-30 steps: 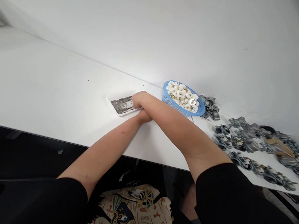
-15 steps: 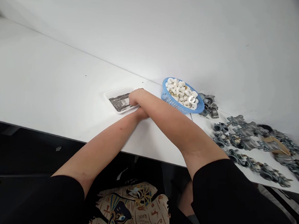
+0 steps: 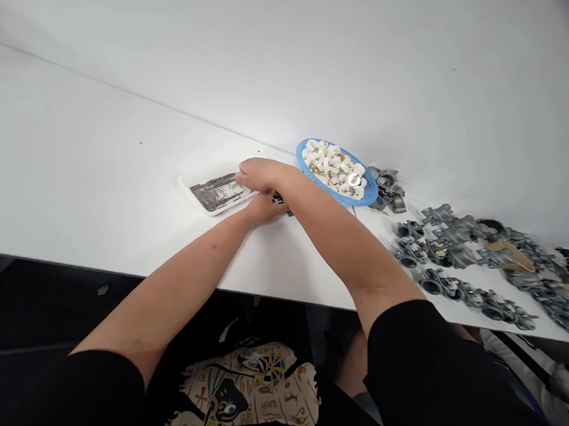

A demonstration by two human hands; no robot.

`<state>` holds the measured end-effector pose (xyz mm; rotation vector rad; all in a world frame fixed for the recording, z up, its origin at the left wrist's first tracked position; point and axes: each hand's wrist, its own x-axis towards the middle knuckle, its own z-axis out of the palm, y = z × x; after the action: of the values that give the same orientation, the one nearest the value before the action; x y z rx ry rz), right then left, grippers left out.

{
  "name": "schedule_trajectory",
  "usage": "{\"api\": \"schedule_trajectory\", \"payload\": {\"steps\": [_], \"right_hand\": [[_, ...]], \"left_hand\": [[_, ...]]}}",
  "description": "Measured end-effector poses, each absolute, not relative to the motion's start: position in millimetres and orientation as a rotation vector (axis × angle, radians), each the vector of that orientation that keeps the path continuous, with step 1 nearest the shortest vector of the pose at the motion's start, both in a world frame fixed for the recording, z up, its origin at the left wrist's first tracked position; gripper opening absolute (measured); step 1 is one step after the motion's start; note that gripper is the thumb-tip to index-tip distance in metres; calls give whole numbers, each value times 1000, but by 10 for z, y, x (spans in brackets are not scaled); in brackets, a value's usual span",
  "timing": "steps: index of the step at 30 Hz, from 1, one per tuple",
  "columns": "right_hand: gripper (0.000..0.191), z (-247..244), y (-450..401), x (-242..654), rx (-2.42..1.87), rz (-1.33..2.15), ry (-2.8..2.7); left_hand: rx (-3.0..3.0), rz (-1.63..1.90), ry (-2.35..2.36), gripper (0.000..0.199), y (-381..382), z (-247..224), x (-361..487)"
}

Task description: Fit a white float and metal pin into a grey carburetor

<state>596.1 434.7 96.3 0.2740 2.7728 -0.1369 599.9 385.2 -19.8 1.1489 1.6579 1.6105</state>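
Note:
My right hand [image 3: 257, 173] is bent down over the right end of a white tray [image 3: 186, 182] of thin metal pins [image 3: 213, 194]. Its fingers curl under, and whatever they hold is hidden. Just below and behind it, my left hand [image 3: 265, 208] is closed around a grey metal casting [image 3: 278, 198], of which only a small part shows between the wrists. My right forearm crosses over my left hand and covers most of that part.
A blue basket [image 3: 369, 197] full of white plastic pieces [image 3: 333, 168] stands right of my hands. Behind it lie several grey metal castings [image 3: 387, 188]. More castings [image 3: 476, 299] are lined up in rows along the table's right side. The white table's front edge [image 3: 241, 292] runs beneath my forearms.
My right hand has shifted from over the pins toward the tray's right rim and my left hand. Part of the metal casting now shows between them. The whole view has moved slightly.

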Motion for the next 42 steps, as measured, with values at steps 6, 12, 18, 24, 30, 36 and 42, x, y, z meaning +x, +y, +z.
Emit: {"api": "schedule_trajectory", "payload": {"steps": [6,12,18,24,30,36,42], "right_hand": [[30,1171,4611,6842,64,-503,3237],[23,810,5004,7738,99,-840,3521],[17,226,5193,7827,132,-999,3861],[15,60,5072,7736,442,-1418,3769],[17,-2,5073,7726,654,-1806,3487],[20,-1,5057,7725,618,-1604,3519],[18,-17,5007,7714,624,-1652,3439]], "left_hand": [[1206,1536,1734,54,3824,-124,6016],[1214,1563,1684,57,3852,-163,5996],[1187,1601,1463,55,3882,-200,5923],[1105,1620,1362,53,3852,-135,5932],[1024,1608,1363,58,3802,-32,5996],[1047,1581,1442,56,3770,59,6070],[1112,1535,1497,53,3772,65,6083]]}}
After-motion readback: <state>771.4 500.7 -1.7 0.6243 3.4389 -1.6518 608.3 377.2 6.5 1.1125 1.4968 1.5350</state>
